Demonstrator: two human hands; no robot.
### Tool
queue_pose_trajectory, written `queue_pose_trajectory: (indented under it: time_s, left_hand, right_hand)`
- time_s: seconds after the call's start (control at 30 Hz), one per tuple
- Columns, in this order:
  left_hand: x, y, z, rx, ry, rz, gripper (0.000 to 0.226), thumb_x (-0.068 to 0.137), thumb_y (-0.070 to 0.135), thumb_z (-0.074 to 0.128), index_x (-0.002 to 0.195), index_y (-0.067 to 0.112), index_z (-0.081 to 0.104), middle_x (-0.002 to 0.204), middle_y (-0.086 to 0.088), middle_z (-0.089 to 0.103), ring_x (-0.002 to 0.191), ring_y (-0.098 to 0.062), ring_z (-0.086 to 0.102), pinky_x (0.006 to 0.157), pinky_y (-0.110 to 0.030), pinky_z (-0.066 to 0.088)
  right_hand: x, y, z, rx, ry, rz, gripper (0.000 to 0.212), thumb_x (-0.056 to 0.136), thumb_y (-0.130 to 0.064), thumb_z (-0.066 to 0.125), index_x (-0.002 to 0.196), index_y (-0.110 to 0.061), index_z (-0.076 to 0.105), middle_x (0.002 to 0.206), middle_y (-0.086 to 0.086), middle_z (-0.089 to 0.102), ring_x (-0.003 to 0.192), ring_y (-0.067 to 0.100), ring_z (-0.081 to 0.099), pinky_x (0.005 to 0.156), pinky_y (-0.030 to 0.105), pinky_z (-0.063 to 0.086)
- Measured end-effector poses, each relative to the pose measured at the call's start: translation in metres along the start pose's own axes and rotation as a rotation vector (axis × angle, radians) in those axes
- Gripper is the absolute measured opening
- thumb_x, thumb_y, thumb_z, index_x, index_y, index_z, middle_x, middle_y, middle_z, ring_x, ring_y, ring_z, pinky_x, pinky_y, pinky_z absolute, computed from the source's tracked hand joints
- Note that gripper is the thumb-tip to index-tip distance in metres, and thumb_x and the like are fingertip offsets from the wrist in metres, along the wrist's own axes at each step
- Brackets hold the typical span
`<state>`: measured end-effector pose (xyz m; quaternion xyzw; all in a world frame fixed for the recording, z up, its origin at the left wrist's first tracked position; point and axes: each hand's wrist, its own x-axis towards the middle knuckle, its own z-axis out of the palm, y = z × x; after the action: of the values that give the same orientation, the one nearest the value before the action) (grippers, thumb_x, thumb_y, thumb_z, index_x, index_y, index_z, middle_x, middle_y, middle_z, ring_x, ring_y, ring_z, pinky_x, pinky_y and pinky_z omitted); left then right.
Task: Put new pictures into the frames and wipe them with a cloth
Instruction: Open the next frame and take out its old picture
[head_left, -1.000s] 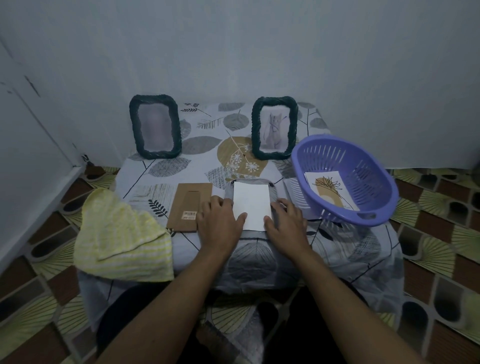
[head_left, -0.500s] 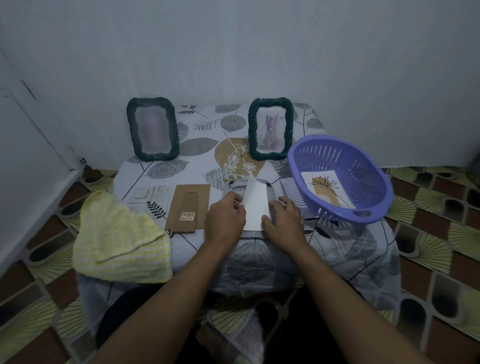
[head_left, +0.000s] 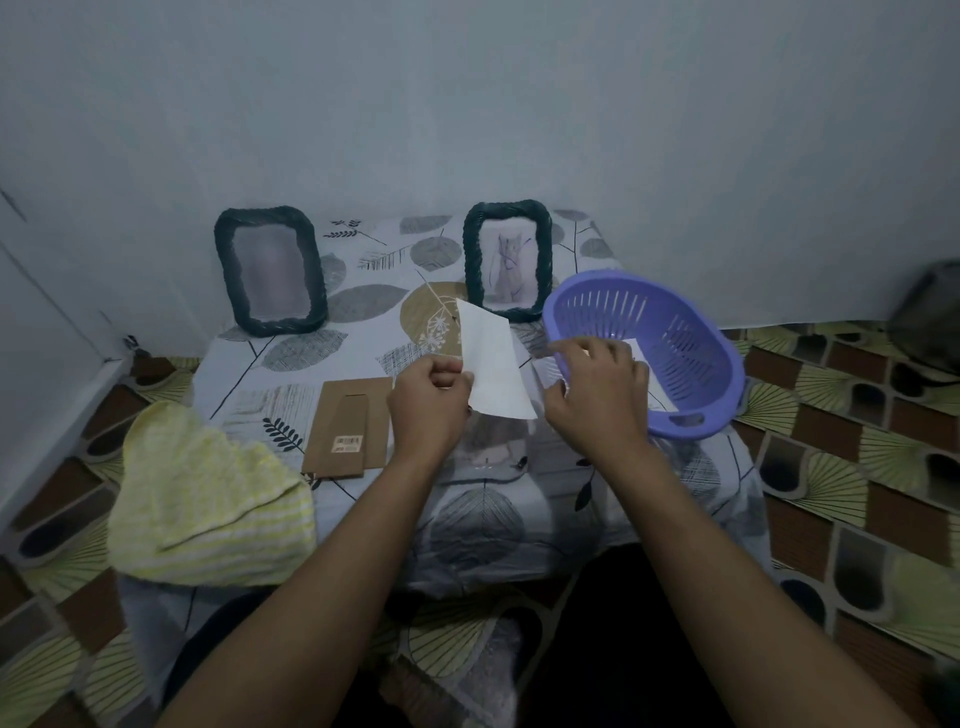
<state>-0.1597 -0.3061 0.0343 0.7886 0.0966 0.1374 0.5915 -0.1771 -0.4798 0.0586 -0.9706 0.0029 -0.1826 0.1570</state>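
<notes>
My left hand (head_left: 428, 410) pinches a white picture sheet (head_left: 493, 369) by its left edge and holds it tilted above the table, blank side toward me. Under it a dark frame (head_left: 488, 480) lies flat near the table's front edge, a faint grey picture showing in it. My right hand (head_left: 597, 395) hovers just right of the sheet with loosely spread fingers, holding nothing. The brown backing board (head_left: 348, 426) lies left of the flat frame. A yellow cloth (head_left: 208, 499) hangs over the table's front left corner.
Two dark green braided frames stand against the wall, the left frame (head_left: 270, 270) blurry, the right frame (head_left: 506, 260) showing a cat drawing. A purple basket (head_left: 691, 423) at the right holds another picture (head_left: 654, 395). Patterned floor tiles surround the small covered table (head_left: 291, 358).
The white sheet lay flat on the frame under both hands. My left hand has lifted it up off the frame, and my right hand has risen off the table toward the basket.
</notes>
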Motion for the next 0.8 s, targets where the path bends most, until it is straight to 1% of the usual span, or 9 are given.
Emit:
queue_pose_trajectory:
  time_s: [0.07, 0.13, 0.2, 0.27, 0.43, 0.57, 0.7, 0.73, 0.8]
  left_hand:
    - [0.000, 0.002, 0.007, -0.034, -0.005, -0.023, 0.005, 0.087, 0.014, 0.071, 0.090, 0.014, 0.067, 0.080, -0.005, 0.070, 0.071, -0.021, 0.070, 0.061, -0.035, 0.061]
    - [-0.001, 0.004, 0.015, -0.049, -0.023, -0.047, 0.005, 0.087, 0.012, 0.071, 0.089, 0.013, 0.067, 0.078, -0.005, 0.070, 0.068, -0.021, 0.069, 0.060, -0.033, 0.060]
    - [-0.001, 0.005, 0.024, -0.057, -0.042, -0.062, 0.006, 0.087, 0.011, 0.071, 0.089, 0.013, 0.066, 0.078, -0.005, 0.069, 0.068, -0.022, 0.069, 0.060, -0.033, 0.061]
    - [-0.001, 0.003, 0.033, -0.052, -0.048, -0.075, 0.009, 0.086, 0.011, 0.072, 0.084, 0.017, 0.065, 0.078, -0.005, 0.070, 0.070, -0.024, 0.070, 0.064, -0.037, 0.061]
    - [-0.001, 0.000, 0.060, -0.052, -0.074, -0.184, 0.016, 0.083, 0.009, 0.074, 0.078, 0.022, 0.064, 0.079, -0.003, 0.071, 0.072, -0.021, 0.070, 0.067, -0.035, 0.061]
    - [-0.005, 0.006, 0.084, -0.098, -0.098, -0.254, 0.015, 0.084, 0.007, 0.074, 0.079, 0.017, 0.064, 0.078, -0.003, 0.070, 0.068, -0.020, 0.068, 0.056, -0.025, 0.057]
    - [-0.010, 0.010, 0.108, -0.116, -0.117, -0.345, 0.014, 0.082, 0.006, 0.076, 0.077, 0.013, 0.064, 0.088, -0.011, 0.071, 0.064, -0.023, 0.067, 0.063, -0.034, 0.061]
    - [-0.010, 0.009, 0.112, -0.117, -0.121, -0.356, 0.012, 0.082, 0.007, 0.076, 0.078, 0.011, 0.066, 0.088, -0.011, 0.071, 0.062, -0.021, 0.066, 0.060, -0.031, 0.060]
    - [-0.010, 0.009, 0.117, -0.031, -0.140, -0.339, 0.006, 0.084, 0.013, 0.075, 0.084, 0.011, 0.070, 0.086, -0.003, 0.068, 0.062, -0.011, 0.058, 0.051, -0.015, 0.047]
  right_hand:
    - [0.005, 0.013, -0.004, -0.050, -0.118, 0.070, 0.055, 0.086, -0.024, 0.056, 0.140, -0.017, 0.049, 0.140, 0.007, 0.052, 0.126, 0.031, 0.044, 0.101, 0.044, 0.033]
    - [0.008, 0.024, -0.008, 0.002, -0.191, 0.108, 0.056, 0.086, -0.028, 0.057, 0.140, -0.014, 0.050, 0.135, 0.009, 0.057, 0.120, 0.032, 0.052, 0.096, 0.042, 0.039]
    - [0.010, 0.030, -0.011, 0.117, -0.219, 0.138, 0.041, 0.086, -0.029, 0.059, 0.123, -0.013, 0.063, 0.116, 0.006, 0.068, 0.103, 0.029, 0.061, 0.080, 0.036, 0.045]
    - [0.011, 0.034, -0.014, 0.178, -0.216, 0.150, 0.027, 0.085, -0.027, 0.059, 0.104, -0.011, 0.070, 0.099, 0.007, 0.072, 0.090, 0.027, 0.064, 0.072, 0.035, 0.050]
    - [0.019, 0.038, -0.027, 0.193, -0.128, 0.154, 0.023, 0.088, -0.027, 0.057, 0.100, -0.012, 0.071, 0.093, 0.007, 0.072, 0.084, 0.029, 0.063, 0.070, 0.036, 0.052]
    - [0.029, 0.042, -0.032, 0.211, -0.147, 0.132, 0.027, 0.090, -0.028, 0.058, 0.107, -0.011, 0.071, 0.100, 0.011, 0.073, 0.090, 0.032, 0.064, 0.079, 0.043, 0.056]
    - [0.033, 0.043, -0.030, 0.227, -0.194, 0.099, 0.028, 0.091, -0.028, 0.059, 0.108, -0.010, 0.071, 0.102, 0.011, 0.072, 0.094, 0.031, 0.064, 0.084, 0.045, 0.055]
    - [0.034, 0.043, -0.029, 0.230, -0.200, 0.097, 0.026, 0.091, -0.029, 0.059, 0.105, -0.011, 0.071, 0.100, 0.010, 0.073, 0.092, 0.030, 0.065, 0.082, 0.044, 0.056]
    - [0.034, 0.043, -0.026, 0.233, -0.204, 0.101, 0.024, 0.089, -0.031, 0.060, 0.099, -0.013, 0.072, 0.095, 0.006, 0.073, 0.089, 0.028, 0.066, 0.080, 0.042, 0.056]
